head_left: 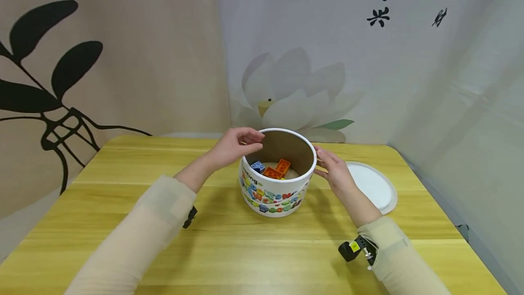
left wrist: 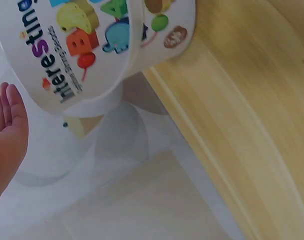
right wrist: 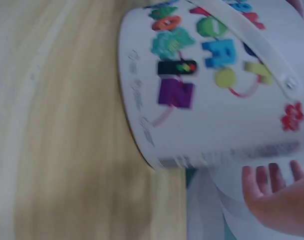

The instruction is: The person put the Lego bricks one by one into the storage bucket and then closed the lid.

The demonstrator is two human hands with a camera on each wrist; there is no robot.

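Observation:
A round white bucket (head_left: 272, 197) printed with colourful letters and pictures stands upright on the table. Inside lie a blue toy brick (head_left: 258, 166) and orange toy bricks (head_left: 283, 166), with a bit of yellow beside them. My left hand (head_left: 242, 144) is at the bucket's left rim, its fingers loosely bent and holding nothing. On the other side, my right hand (head_left: 333, 170) has its fingers spread beside the right rim; whether they touch it is unclear. Both wrist views show the bucket's printed wall, with the left hand (left wrist: 9, 130) and the right hand (right wrist: 279, 195) holding nothing.
A round white lid (head_left: 374, 188) lies on the wooden table (head_left: 245, 258), right of the bucket and partly behind my right forearm. Behind the table's far edge hangs a cloth backdrop (head_left: 163, 49) with printed plants and characters. The bucket has a white carrying strap (right wrist: 251, 37).

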